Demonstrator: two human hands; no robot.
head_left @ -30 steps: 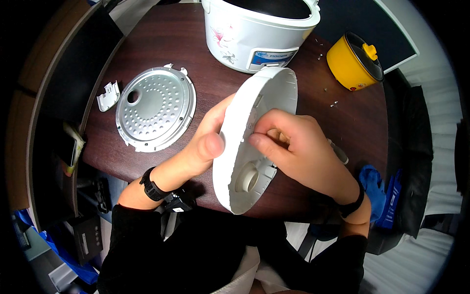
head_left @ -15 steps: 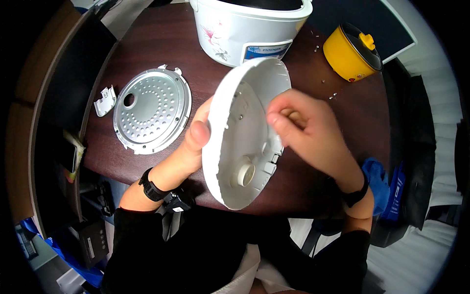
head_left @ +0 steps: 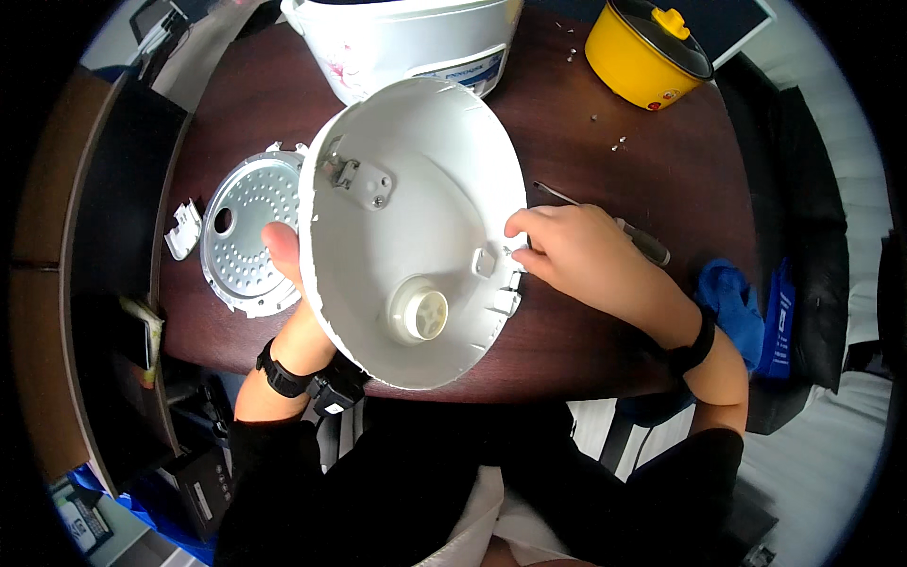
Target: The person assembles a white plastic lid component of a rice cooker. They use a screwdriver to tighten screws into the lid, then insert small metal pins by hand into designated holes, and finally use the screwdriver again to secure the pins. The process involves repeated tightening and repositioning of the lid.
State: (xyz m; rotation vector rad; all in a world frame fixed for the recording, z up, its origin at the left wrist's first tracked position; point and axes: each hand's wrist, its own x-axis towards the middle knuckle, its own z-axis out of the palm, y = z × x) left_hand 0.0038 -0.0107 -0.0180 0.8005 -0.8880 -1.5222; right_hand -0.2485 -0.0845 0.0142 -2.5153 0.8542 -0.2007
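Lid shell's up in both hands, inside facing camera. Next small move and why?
Probably work the clip tabs loose at the rim. The right hand has its fingertips pinched there, the left hand braces the white lid shell from the far edge, and the screwdriver lies unused on the table behind the right hand.

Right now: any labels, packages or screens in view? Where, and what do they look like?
Panel label on the white rice cooker body, far table edge: a blue-and-white strip, partly hidden by the white lid shell.
Small round red mark on the yellow pot, far right, low on its front.
No screens or packages clearly visible.
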